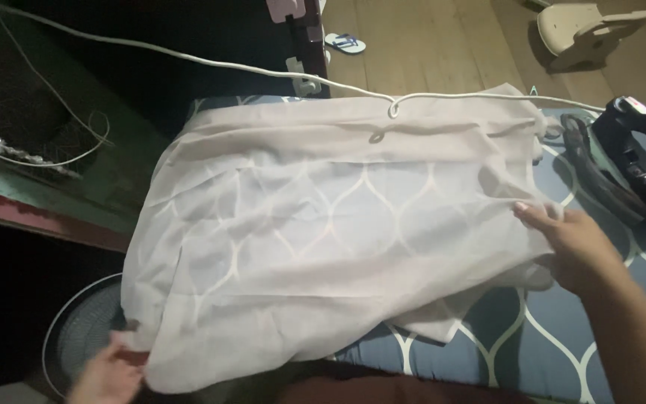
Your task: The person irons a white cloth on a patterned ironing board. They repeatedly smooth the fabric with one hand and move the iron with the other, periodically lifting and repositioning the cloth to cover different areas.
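Observation:
A thin, pale, see-through cloth lies spread over an ironing board with a blue cover and white curved lines. My left hand grips the cloth's near left corner, which hangs off the board's end. My right hand pinches the cloth's right edge, fingers closed on the fabric. The board's pattern shows through the cloth.
A black iron rests at the board's far right, and its white cord runs across the far edge. A round white fan stands on the floor at lower left. A flip-flop and a white stool sit on the wooden floor.

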